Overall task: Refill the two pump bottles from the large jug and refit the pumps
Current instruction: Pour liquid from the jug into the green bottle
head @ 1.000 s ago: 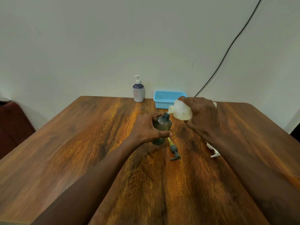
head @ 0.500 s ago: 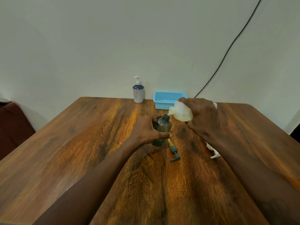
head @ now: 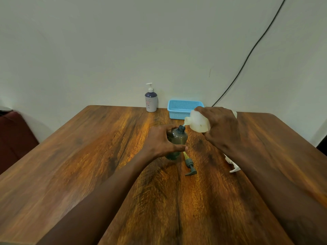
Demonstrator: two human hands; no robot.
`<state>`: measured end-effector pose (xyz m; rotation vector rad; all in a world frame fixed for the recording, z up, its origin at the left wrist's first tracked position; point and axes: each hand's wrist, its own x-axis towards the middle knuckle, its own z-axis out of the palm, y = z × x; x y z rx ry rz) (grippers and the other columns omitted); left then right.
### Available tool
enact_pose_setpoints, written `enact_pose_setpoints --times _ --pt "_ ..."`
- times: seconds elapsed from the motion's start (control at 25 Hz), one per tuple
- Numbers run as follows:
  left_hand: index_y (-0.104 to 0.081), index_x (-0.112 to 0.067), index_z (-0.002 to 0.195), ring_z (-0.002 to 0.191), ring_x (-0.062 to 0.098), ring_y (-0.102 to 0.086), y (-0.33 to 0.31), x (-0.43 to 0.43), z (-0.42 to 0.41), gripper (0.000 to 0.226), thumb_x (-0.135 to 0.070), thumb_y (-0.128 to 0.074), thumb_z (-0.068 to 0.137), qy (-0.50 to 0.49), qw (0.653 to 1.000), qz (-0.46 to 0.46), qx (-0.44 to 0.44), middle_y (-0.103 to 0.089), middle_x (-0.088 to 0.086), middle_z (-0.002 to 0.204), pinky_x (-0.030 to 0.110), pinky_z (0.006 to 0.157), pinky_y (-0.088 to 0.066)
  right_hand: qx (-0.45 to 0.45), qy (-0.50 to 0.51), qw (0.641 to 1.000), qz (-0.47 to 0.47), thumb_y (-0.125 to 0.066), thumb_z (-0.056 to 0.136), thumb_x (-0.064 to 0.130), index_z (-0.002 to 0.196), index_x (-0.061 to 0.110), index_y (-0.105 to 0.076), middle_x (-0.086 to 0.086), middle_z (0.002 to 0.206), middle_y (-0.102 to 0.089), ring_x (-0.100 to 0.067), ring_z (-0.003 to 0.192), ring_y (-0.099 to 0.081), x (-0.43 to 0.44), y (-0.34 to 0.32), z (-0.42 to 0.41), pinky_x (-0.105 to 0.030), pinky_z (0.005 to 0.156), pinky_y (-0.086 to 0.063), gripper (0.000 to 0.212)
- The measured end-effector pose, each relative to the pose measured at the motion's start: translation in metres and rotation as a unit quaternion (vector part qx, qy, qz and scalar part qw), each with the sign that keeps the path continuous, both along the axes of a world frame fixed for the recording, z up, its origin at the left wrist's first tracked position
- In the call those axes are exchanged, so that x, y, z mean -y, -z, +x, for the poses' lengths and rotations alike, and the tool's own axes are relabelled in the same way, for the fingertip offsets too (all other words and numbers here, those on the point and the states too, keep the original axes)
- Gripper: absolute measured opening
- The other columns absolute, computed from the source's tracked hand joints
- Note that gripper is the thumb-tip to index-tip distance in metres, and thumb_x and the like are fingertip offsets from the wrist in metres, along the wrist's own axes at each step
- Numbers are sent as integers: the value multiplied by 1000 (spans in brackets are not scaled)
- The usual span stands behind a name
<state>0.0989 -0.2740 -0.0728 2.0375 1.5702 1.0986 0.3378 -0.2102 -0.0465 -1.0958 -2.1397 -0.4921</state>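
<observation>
A dark grey translucent bottle (head: 177, 138) stands uncapped in the middle of the wooden table (head: 88, 156), with my left hand (head: 161, 141) wrapped around its side. My right hand (head: 221, 128) grips a white jug (head: 197, 122), tipped to the left so that its spout sits just above the bottle's open neck. The bottle's grey pump (head: 189, 166) lies flat on the table just right of the bottle. A white pump (head: 233, 165) lies partly hidden under my right forearm. A second pump bottle (head: 151, 99), white and purple with its pump on, stands at the far edge.
A light blue plastic basket (head: 182, 110) sits at the far edge behind the jug. A black cable (head: 247, 55) runs down the wall behind it. A dark red seat (head: 14, 137) is off the table's left side.
Both hands hold almost the same pose. The jug's spout has stayed over the bottle's neck and tilted only slightly.
</observation>
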Motion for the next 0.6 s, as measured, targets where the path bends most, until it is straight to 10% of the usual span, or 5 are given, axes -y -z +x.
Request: enact_pose_setpoints --times 0.6 --pt "-61 -18 140 107 13 -69 2 -1 0 91 -56 -92 64 -1 1000 7 2 -73 3 127 35 93 -61 -4 -10 1000 10 -89 69 23 139 23 -55 -12 126 -70 -36 111 -66 0 1 0 -55 97 -52 78"
